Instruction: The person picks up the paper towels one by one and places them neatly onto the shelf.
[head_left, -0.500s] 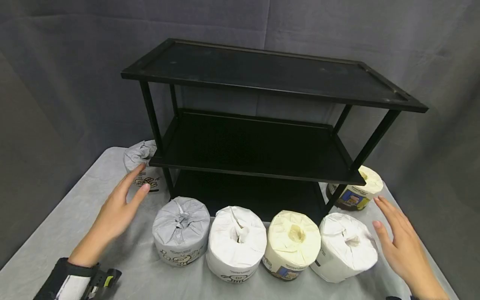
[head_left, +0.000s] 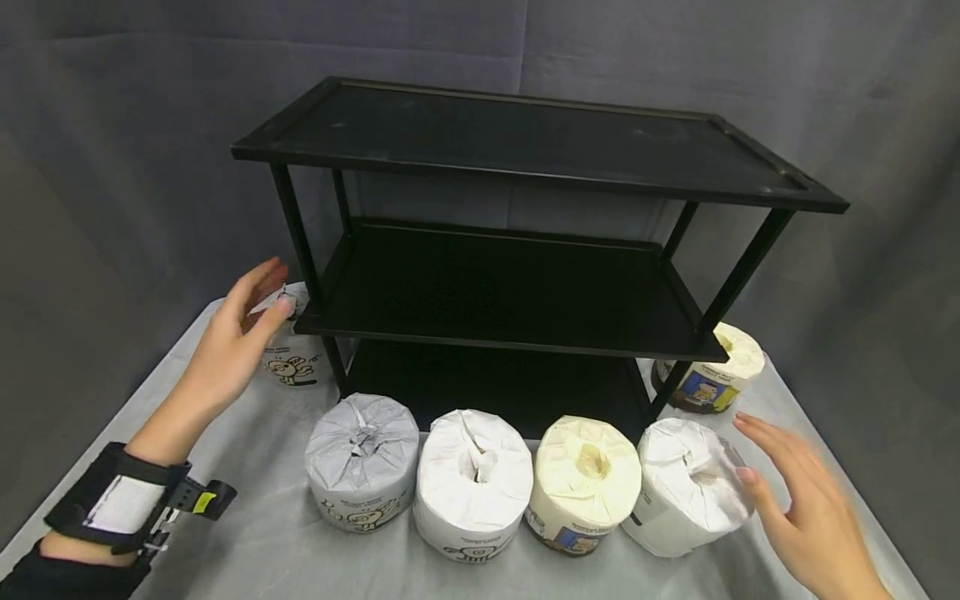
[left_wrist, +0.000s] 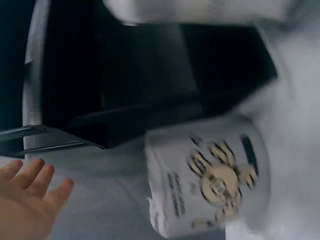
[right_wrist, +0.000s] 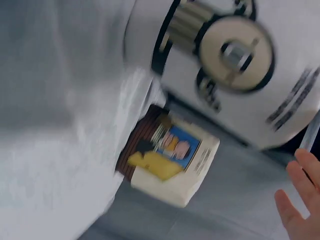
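In the head view my left hand [head_left: 225, 350] is raised by the grey wrapped toilet roll [head_left: 291, 360] at the shelf's left side, partly covering it. The left wrist view shows a gap between my loosely bent fingers [left_wrist: 37, 180] and that roll [left_wrist: 210, 175]. My right hand [head_left: 806, 500] hovers with spread fingers beside the right-hand white toilet roll [head_left: 675, 517]; it holds nothing. Behind it, a cream toilet roll [head_left: 738, 367] stands by the shelf's right side, also visible as a cream roll [right_wrist: 170, 155] in the right wrist view.
A black three-tier shelf [head_left: 510, 283] stands at the table's back. In front of it are a grey roll [head_left: 363, 467], a white roll [head_left: 472, 492] and a cream roll [head_left: 585, 492], in line with the right white one. Grey cloth [head_left: 135, 167] hangs behind.
My left hand has moved up and forward, over the far left roll's upper part. My right hand has shifted slightly down and left, closer to the right white roll.
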